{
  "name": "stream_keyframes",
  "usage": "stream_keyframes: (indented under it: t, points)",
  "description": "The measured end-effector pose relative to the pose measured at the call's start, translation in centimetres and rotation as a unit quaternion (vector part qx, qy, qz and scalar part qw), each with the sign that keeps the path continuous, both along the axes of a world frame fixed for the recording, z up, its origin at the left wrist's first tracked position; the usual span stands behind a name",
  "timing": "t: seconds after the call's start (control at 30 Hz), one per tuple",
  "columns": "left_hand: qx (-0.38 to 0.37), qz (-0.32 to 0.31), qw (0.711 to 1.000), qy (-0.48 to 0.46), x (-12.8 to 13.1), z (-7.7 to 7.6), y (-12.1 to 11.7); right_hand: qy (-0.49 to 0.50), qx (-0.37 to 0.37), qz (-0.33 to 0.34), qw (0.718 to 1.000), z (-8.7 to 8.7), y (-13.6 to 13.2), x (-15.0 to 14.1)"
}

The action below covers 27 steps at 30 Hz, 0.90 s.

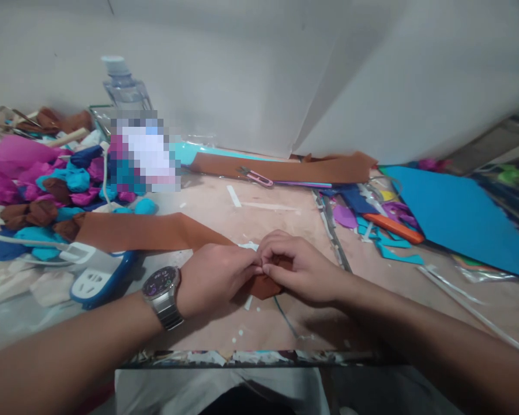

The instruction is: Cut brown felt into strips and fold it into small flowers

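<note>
White wall (225, 69): pale and flat, it stands along the far edge of the bench.
Bench (207, 202): a pinkish top with scraps of white tape and a dark marked line; its near edge is ragged.
Heap (26, 155): crumpled pieces in magenta, light blue, navy, brown and cream, piled at the left.
Blue sheet (467, 216): flat, at the right, with small cuttings beside it.
Back strip (303, 170): brown, lying lengthwise near the wall.
Front strip (132, 231): brown, running from the heap to behind the left hand.
Right hand (309, 268): fingers curled, thumb and forefinger pinching the brown fold.
Left hand (211, 279): palm down, fingertips meeting the right ones and pinching the same fold.
Bottle (127, 95): clear, white-capped, upright behind the heap.
Socket block (96, 282): blue and white, left of the watch, with a white plug on it.
Orange-handled tool (395, 229): resting among the blue and purple cuttings.
Brown fold (263, 287): below the joined fingertips, near the front of the bench; the left hand hides whether it joins the front strip.
Watch (162, 291): metal-banded, dark-faced, on the left wrist.
Snips (257, 177): pink-handled, lying across the back strip's near edge.
</note>
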<state>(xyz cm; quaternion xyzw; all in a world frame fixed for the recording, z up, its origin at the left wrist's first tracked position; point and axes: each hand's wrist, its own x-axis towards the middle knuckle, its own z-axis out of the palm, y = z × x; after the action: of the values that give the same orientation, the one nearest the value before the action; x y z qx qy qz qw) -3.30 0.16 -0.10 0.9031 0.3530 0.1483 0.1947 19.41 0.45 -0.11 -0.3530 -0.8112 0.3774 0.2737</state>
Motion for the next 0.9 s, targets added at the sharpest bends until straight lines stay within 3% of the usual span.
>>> stream_keyframes:
  t: [0.4,0.67,0.9]
  points:
    - [-0.084,0.049,0.994,-0.05,-0.2,0.7,0.7,0.057,-0.034,-0.026,0.997,-0.3,0.7,0.5]
    - [-0.084,0.038,0.993,-0.067,-0.1,0.6,0.6,0.02,0.017,-0.023,0.999,0.1,0.1,0.0]
    - [-0.096,0.022,0.992,-0.075,-0.1,1.1,0.5,0.03,-0.016,-0.034,0.999,-0.1,0.2,0.1]
